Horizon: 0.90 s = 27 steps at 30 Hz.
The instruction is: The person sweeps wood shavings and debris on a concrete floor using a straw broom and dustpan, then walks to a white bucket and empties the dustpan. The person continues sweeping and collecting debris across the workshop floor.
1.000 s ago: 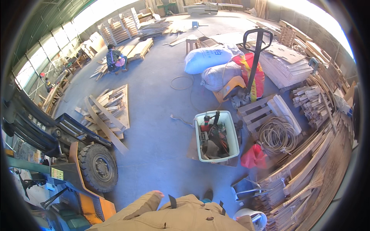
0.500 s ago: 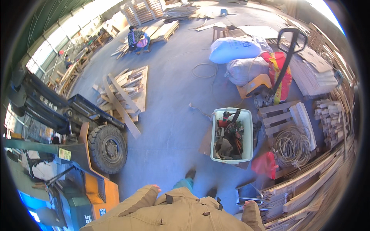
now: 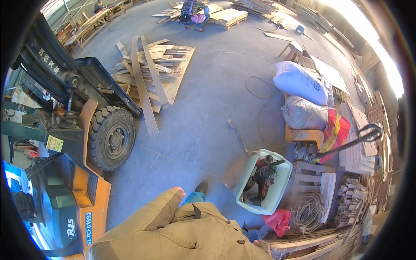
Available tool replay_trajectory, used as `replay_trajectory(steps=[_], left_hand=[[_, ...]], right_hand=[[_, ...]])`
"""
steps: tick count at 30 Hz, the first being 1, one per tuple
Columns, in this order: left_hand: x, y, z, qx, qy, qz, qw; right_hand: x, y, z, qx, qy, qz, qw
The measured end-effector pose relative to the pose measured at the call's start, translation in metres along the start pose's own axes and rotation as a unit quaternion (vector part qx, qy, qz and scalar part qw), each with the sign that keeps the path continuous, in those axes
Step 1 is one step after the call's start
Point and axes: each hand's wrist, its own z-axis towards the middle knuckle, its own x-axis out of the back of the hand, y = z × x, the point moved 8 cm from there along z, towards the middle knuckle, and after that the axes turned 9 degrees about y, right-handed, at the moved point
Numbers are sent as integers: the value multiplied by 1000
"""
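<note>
My left hand [image 3: 179, 189] pokes out of a tan jacket sleeve above the floor, near my dark shoe [image 3: 202, 186]. Only a bit of its fingers shows, and nothing can be seen in it. Low at the right, my right hand [image 3: 260, 243] is mostly hidden by the jacket [image 3: 190, 234], close to some stacked timber. Ahead of it stands a pale green plastic tub [image 3: 276, 200] with tools and dark cloth inside, among them a red-and-black power tool. A red plastic bag [image 3: 277, 222] lies beside the tub.
An orange forklift [image 3: 93, 197] with a large wheel [image 3: 113, 139] stands at left. Scrap boards [image 3: 149, 73] lie beyond it. Stuffed sacks [image 3: 300, 82] rest on a yellow pallet jack [image 3: 308, 136] at right. Coiled hose [image 3: 307, 211] lies near timber [image 3: 351, 197]. Another person [image 3: 193, 13] crouches far ahead.
My view has turned left and tilted, so the far person and boards sit farther right and higher. The tub appears lower and slanted. My right hand has slipped farther behind the jacket.
</note>
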Motion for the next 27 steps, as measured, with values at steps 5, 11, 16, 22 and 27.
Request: replay_trajectory(steps=[5,11,16,22,27], left_hand=[[90,36,69,23,63,-11,998],[148,37,121,39,141,-117,982],[140,10,115,62,105,-71,990],[160,-19,58,170,42,7,985],[182,24,85,195,18,-3,981]], right_hand=[[-24,-105,16,27,-10,-17,999],[-43,-200,46,44,-28,-49,997],[-68,-271,101,47,-59,-76,994],[-100,-348,237,46,-105,-62,991],[-146,-493,357,-74,-148,328,930]])
